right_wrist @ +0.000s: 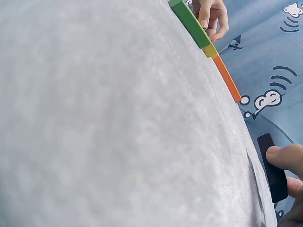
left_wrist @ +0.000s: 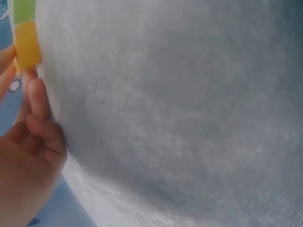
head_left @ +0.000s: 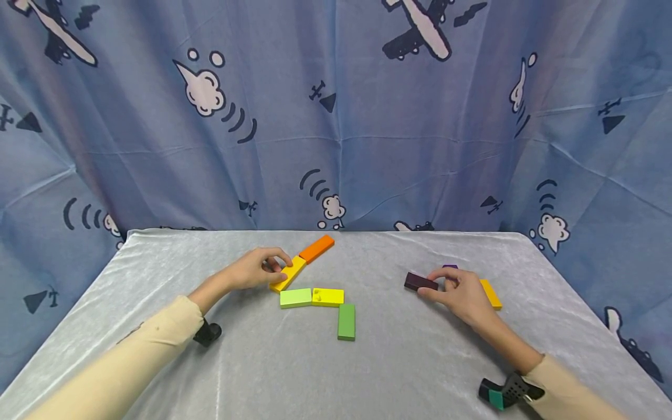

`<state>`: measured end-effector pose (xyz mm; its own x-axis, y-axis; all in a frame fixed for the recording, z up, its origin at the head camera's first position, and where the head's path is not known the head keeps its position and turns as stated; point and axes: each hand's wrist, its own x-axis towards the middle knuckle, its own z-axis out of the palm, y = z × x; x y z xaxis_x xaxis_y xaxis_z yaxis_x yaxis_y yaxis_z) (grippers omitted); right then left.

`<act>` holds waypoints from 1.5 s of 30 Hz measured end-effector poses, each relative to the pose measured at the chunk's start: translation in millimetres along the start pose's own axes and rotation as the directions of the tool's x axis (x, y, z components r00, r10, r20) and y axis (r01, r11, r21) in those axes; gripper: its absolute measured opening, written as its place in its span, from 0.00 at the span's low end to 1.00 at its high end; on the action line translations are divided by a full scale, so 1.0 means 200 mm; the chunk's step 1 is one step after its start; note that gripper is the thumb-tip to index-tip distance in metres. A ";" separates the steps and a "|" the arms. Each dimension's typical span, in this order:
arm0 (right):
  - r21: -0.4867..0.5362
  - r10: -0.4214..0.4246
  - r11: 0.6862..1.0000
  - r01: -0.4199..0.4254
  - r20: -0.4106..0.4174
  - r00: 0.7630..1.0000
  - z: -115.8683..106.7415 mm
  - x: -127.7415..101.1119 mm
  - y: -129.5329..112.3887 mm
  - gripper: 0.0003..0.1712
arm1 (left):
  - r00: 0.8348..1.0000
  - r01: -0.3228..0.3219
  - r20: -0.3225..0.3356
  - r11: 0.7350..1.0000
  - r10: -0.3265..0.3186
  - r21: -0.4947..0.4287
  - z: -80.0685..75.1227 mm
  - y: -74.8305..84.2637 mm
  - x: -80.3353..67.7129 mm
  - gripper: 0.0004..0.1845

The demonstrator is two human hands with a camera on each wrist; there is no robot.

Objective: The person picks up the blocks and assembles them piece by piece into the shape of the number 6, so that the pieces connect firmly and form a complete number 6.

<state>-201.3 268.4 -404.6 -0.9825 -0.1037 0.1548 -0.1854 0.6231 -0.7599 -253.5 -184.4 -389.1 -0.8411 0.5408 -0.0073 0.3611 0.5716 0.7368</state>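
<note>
My left hand pinches the near end of an amber-yellow block that lies flat on the grey cloth, end to end with an orange block. In the left wrist view, fingers touch that amber-yellow block. My right hand pinches one end of a dark maroon block flat on the cloth; the right wrist view shows a fingertip on this dark maroon block. A purple block peeks out behind the right hand.
A light green block, a yellow block and a green block form an L at the middle. An orange-yellow block lies right of the right hand. The grey-covered table is backed by a blue patterned curtain.
</note>
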 end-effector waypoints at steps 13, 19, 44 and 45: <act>0.123 -0.041 0.992 0.038 0.024 0.999 0.03 -0.01 -0.03 0.20 | 1.000 0.015 0.002 1.000 -0.015 0.001 0.00 -0.01 0.00 0.13; 0.116 -0.055 0.992 0.050 0.037 0.998 0.06 -0.03 -0.06 0.20 | 1.000 0.010 0.003 1.000 -0.010 -0.006 0.00 -0.01 0.00 0.13; 0.256 -0.173 0.958 0.133 0.140 0.975 0.21 -0.04 -0.19 0.16 | 0.999 0.033 0.009 0.999 -0.033 0.016 -0.01 0.00 0.00 0.13; 0.254 -0.179 0.957 0.139 0.141 0.974 0.21 -0.04 -0.20 0.16 | 1.000 0.029 0.009 0.999 -0.030 0.014 -0.01 -0.01 0.00 0.13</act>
<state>-185.9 211.2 -401.9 -0.9261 -0.3213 0.1977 -0.3186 0.3855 -0.8660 -254.0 -186.2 -389.2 -0.8478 0.5291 -0.0352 0.3419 0.5961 0.7265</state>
